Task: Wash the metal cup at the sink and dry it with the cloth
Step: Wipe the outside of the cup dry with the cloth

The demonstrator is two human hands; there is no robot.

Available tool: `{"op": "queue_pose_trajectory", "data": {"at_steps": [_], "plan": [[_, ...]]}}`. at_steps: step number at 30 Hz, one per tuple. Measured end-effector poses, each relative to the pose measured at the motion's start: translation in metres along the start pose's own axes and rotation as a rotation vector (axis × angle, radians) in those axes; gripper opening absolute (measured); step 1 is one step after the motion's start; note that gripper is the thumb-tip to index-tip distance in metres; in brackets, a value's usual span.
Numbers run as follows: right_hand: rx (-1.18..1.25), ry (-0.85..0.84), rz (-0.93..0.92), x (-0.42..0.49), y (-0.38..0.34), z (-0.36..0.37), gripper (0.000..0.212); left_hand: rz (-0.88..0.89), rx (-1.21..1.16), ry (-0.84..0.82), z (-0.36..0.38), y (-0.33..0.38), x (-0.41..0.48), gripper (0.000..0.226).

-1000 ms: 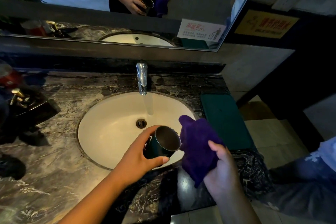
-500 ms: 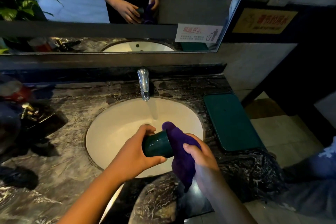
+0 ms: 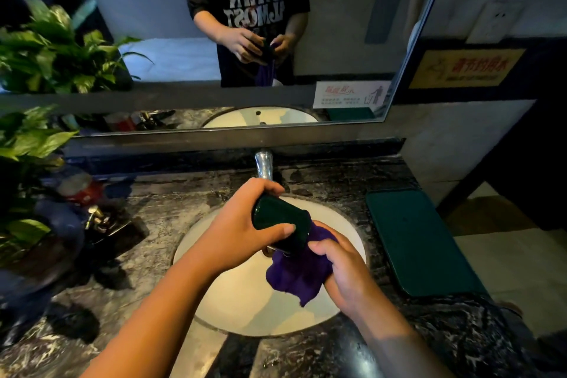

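Over the sink (image 3: pixel 214 301), the left hand (image 3: pixel 236 230) now grips the metal cup (image 3: pixel 280 221) tipped on its side, while the right hand (image 3: pixel 346 273), closed on the cloth (image 3: pixel 294 276), has pushed it into the mouth, so drying has begun.

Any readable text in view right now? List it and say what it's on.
"DAWN ALMOST", mirrored: shirt reflected in the mirror.
Yellow wall sign: red characters, too blurred to read.
White sticker on the mirror's corner: print too small to read.
Cup: no lettering visible.
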State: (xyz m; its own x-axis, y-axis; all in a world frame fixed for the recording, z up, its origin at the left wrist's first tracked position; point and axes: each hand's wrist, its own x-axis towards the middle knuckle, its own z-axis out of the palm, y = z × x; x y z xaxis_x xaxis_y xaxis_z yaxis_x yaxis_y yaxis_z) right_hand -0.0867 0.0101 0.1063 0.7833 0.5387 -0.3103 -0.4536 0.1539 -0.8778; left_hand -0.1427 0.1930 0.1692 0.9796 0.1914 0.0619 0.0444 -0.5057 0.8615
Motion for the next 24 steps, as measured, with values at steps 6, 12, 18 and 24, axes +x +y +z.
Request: {"op": "queue_pose_trajectory", "data": {"at_steps": [6, 12, 18, 24], "plan": [[0.070, 0.004, 0.073, -0.002, 0.007, -0.006, 0.056, -0.110, -0.182, 0.152, 0.023, -0.009, -0.002, 0.023], [0.211, -0.004, 0.109, -0.017, 0.017, -0.002, 0.055, -0.169, -0.311, 0.289, 0.049, -0.023, -0.009, 0.010], [0.349, 0.006, 0.095, -0.024, 0.011, -0.003, 0.052, -0.278, -0.462, 0.325, 0.063, -0.030, -0.021, 0.008], [0.299, -0.060, 0.231, -0.026, 0.018, -0.004, 0.065, -0.155, -0.176, 0.230, 0.070, -0.030, -0.028, 0.008]]}}
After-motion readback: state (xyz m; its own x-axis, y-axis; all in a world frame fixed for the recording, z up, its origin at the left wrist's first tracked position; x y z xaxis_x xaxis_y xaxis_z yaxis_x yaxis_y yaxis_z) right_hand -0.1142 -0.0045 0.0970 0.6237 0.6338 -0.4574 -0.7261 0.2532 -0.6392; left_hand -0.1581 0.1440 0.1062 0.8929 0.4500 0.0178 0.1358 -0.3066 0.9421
